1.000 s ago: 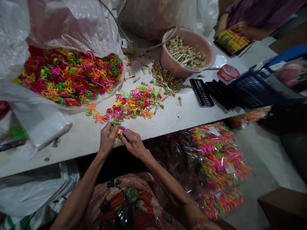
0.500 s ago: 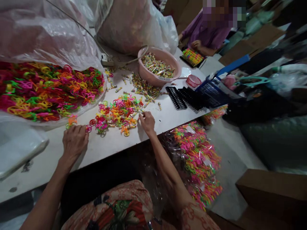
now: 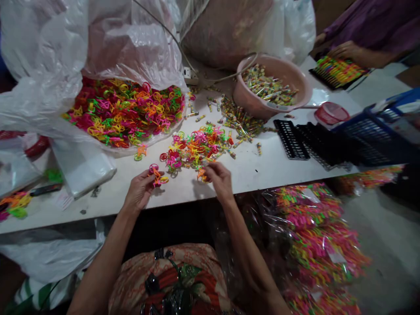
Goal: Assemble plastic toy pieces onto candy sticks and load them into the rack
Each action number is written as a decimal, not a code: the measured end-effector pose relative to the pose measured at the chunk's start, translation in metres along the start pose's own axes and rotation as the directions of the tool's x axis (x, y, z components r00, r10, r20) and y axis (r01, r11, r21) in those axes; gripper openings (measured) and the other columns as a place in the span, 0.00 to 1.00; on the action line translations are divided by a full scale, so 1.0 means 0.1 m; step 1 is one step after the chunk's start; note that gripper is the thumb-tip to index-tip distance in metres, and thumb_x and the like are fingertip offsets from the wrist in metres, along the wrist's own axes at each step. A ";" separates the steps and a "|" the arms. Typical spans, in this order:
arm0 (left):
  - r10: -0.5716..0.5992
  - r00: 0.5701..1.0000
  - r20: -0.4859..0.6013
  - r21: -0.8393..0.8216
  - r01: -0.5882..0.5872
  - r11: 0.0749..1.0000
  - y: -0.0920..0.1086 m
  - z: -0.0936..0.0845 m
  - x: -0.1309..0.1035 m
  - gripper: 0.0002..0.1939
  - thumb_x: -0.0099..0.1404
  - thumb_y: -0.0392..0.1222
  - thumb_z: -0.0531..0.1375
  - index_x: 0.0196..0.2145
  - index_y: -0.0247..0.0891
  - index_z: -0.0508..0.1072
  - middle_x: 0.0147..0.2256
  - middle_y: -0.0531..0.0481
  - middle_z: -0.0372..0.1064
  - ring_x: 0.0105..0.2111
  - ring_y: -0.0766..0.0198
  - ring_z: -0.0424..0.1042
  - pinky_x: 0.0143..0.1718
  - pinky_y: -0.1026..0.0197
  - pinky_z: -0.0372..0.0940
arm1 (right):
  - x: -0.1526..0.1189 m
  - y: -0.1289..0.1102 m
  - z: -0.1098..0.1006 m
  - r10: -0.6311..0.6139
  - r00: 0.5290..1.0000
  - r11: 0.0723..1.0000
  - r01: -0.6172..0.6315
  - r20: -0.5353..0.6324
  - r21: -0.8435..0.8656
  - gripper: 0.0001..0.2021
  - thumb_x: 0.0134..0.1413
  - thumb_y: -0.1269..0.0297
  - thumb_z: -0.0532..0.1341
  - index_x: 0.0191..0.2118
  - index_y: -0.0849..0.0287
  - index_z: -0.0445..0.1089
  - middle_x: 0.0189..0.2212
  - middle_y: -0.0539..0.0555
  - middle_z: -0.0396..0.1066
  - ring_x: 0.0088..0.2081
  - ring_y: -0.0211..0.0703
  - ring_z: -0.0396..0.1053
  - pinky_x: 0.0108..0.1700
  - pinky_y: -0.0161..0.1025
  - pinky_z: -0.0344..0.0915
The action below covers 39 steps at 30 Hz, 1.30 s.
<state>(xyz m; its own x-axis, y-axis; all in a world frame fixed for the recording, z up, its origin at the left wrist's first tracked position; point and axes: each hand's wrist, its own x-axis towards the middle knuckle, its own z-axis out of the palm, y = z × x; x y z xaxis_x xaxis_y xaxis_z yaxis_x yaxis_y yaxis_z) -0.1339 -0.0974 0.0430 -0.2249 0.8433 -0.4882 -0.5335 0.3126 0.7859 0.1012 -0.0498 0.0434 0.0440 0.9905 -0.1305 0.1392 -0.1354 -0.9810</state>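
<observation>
My left hand (image 3: pixel 141 190) is closed at the table's front edge. Between its thumb and fingers are several small plastic pieces (image 3: pixel 156 175) in pink, orange and yellow, some with rings. My right hand (image 3: pixel 220 178) is pinched at the front of a loose pile of colourful plastic pieces (image 3: pixel 193 151). An orange piece (image 3: pixel 201 175) lies at its fingertips; what the fingers grip is hidden. Behind and right of the pile lie many short patterned tubes (image 3: pixel 243 122). A pink basin (image 3: pixel 272 105) holds more of these tubes.
A large plastic bag (image 3: pixel 131 48) spills colourful pieces at left. Black slotted trays (image 3: pixel 292 140), a red strainer (image 3: pixel 332 113) and a blue basket (image 3: pixel 377 135) stand right. Filled clear bags (image 3: pixel 324 236) lie below the table. Across it, a person's hand (image 3: pixel 346 50) touches a filled tray.
The view has turned left and come closer. My left hand has lifted several plastic pieces. My right hand has shifted from the pile's right end to its front edge.
</observation>
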 end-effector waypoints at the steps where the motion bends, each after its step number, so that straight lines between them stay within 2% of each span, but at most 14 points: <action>1: -0.026 1.000 0.009 -0.015 0.026 1.000 -0.01 0.02 -0.02 0.18 0.41 0.37 0.71 0.33 0.32 0.76 0.28 0.46 0.77 0.27 0.64 0.75 0.27 0.66 0.69 | -0.10 -0.02 0.14 0.031 0.993 0.998 -0.037 0.116 0.054 0.15 0.46 0.52 0.63 0.35 0.59 0.69 0.21 0.46 0.66 0.21 0.34 0.60 0.25 0.34 0.59; 3: -0.049 0.999 0.005 -0.045 0.049 0.998 -0.04 0.06 -0.07 0.17 0.40 0.35 0.71 0.31 0.32 0.76 0.29 0.46 0.77 0.27 0.65 0.75 0.27 0.66 0.69 | -0.25 -0.04 0.38 0.081 0.961 0.985 -0.118 0.266 0.129 0.16 0.44 0.52 0.64 0.34 0.59 0.71 0.19 0.45 0.64 0.19 0.32 0.58 0.23 0.33 0.56; 4: -0.055 0.998 0.005 -0.053 0.055 0.997 -0.05 0.08 -0.09 0.17 0.40 0.34 0.71 0.30 0.33 0.76 0.28 0.47 0.77 0.27 0.65 0.75 0.26 0.67 0.68 | -0.29 -0.05 0.47 0.095 0.949 0.975 -0.149 0.302 0.162 0.16 0.44 0.51 0.65 0.34 0.59 0.72 0.18 0.44 0.63 0.19 0.31 0.57 0.22 0.32 0.55; 7: -0.080 0.996 0.025 -0.057 0.081 0.995 -0.06 0.10 -0.16 0.18 0.36 0.34 0.73 0.29 0.33 0.76 0.25 0.50 0.76 0.25 0.67 0.73 0.26 0.67 0.67 | -0.31 -0.05 0.61 0.103 0.939 0.953 -0.188 0.328 0.238 0.16 0.44 0.51 0.65 0.32 0.60 0.73 0.17 0.43 0.61 0.17 0.29 0.55 0.21 0.32 0.52; 13: -0.058 0.998 0.010 -0.058 0.058 0.997 -0.07 0.10 -0.18 0.20 0.33 0.37 0.74 0.28 0.33 0.76 0.24 0.52 0.74 0.23 0.69 0.71 0.25 0.68 0.65 | -0.29 -0.08 0.57 0.126 0.899 0.937 -0.246 0.419 0.247 0.14 0.45 0.53 0.65 0.29 0.61 0.73 0.15 0.43 0.60 0.17 0.28 0.54 0.21 0.32 0.51; 20: -0.112 0.992 0.062 0.001 0.112 0.994 -0.09 0.13 -0.19 0.20 0.35 0.38 0.73 0.29 0.33 0.75 0.23 0.53 0.74 0.21 0.69 0.69 0.21 0.68 0.63 | -0.33 -0.11 0.57 0.052 0.870 0.944 -0.203 0.490 0.260 0.14 0.47 0.52 0.66 0.31 0.60 0.73 0.17 0.44 0.63 0.19 0.30 0.59 0.24 0.32 0.56; 23: -0.103 0.994 0.037 -0.011 0.104 0.995 -0.08 0.14 -0.20 0.20 0.36 0.38 0.73 0.30 0.34 0.75 0.24 0.53 0.73 0.21 0.69 0.69 0.21 0.68 0.63 | -0.32 -0.08 0.59 0.066 0.888 0.936 -0.212 0.455 0.279 0.16 0.46 0.50 0.66 0.31 0.60 0.72 0.18 0.44 0.64 0.19 0.30 0.60 0.24 0.32 0.58; 26: -0.069 0.998 0.010 -0.010 0.069 0.998 -0.07 0.14 -0.21 0.21 0.36 0.38 0.73 0.30 0.34 0.75 0.24 0.53 0.73 0.22 0.69 0.70 0.21 0.68 0.64 | -0.31 -0.06 0.59 0.103 0.909 0.932 -0.230 0.405 0.279 0.18 0.45 0.48 0.66 0.30 0.60 0.71 0.18 0.44 0.63 0.17 0.29 0.59 0.21 0.31 0.56; 32: -0.077 0.992 0.102 0.044 0.072 0.996 -0.06 0.18 -0.24 0.21 0.35 0.40 0.74 0.29 0.33 0.75 0.24 0.52 0.73 0.20 0.71 0.67 0.19 0.69 0.62 | -0.28 -0.03 0.56 0.146 0.870 0.901 -0.313 0.470 0.299 0.18 0.44 0.48 0.67 0.25 0.60 0.69 0.15 0.42 0.57 0.15 0.27 0.52 0.17 0.31 0.48; 39: -0.079 0.989 0.125 0.010 0.078 0.997 -0.07 0.16 -0.24 0.21 0.34 0.40 0.75 0.28 0.33 0.75 0.23 0.53 0.72 0.20 0.71 0.67 0.18 0.70 0.60 | -0.24 0.01 0.55 0.185 0.851 0.868 -0.376 0.491 0.324 0.17 0.42 0.50 0.68 0.26 0.60 0.69 0.16 0.43 0.59 0.15 0.27 0.53 0.17 0.29 0.47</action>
<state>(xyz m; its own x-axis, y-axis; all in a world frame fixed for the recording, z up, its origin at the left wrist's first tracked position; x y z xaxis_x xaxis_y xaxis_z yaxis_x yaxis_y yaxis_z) -0.1117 -0.1130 0.0557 -0.0783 0.8643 -0.4969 -0.5416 0.3816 0.7490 0.0462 -0.0725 0.0382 -0.4230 0.8302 -0.3630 -0.2162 -0.4815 -0.8493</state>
